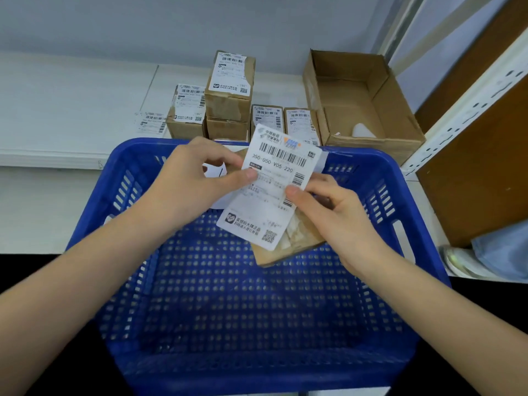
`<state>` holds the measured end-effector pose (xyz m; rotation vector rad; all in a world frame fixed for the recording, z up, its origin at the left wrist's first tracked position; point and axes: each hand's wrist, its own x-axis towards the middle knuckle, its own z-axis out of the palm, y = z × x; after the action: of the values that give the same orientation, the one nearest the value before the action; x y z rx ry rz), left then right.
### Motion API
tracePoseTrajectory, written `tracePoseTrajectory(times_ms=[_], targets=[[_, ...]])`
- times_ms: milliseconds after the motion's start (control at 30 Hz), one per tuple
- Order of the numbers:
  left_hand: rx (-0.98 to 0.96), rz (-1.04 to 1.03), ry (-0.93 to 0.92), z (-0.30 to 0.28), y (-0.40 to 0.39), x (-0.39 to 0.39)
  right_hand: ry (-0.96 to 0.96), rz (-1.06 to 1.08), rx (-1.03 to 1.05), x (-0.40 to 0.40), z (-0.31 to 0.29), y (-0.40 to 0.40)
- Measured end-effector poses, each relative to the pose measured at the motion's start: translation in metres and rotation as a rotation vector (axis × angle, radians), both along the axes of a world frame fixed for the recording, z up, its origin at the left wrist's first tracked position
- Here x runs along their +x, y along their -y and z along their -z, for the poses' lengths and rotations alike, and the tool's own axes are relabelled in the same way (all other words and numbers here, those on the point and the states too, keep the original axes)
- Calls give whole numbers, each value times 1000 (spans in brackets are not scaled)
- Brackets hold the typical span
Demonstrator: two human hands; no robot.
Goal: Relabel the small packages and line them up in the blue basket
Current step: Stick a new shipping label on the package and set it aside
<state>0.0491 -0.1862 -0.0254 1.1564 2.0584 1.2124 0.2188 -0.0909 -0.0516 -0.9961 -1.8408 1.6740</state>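
Note:
A white shipping label [271,190] with barcodes is held over the blue basket [380,195]. My left hand [197,175] pinches its left edge between thumb and fingers. My right hand [340,212] holds a small brown package [300,241] from below, its thumb pressing on the label's right side. The label covers most of the package's top face. No package lies on the basket's perforated floor that I can see.
Behind the basket on the white shelf stand several small labelled cardboard packages [228,90], some stacked. A loose label [151,122] lies left of them. An open cardboard box [363,101] sits at the back right, beside a white metal rack upright [457,118].

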Motion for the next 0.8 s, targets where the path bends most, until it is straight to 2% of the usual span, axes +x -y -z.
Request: tracePoseTrajectory(times_ms=[167,400,800], targets=[[0,-25,208,-6,1,1,39,-92,33,4,-1,0],[-1,-1,279,-8,3,0,98,-170,40,8,3,4],[124,26,128,-11,16,3,63,-113,-79,8,12,-2]])
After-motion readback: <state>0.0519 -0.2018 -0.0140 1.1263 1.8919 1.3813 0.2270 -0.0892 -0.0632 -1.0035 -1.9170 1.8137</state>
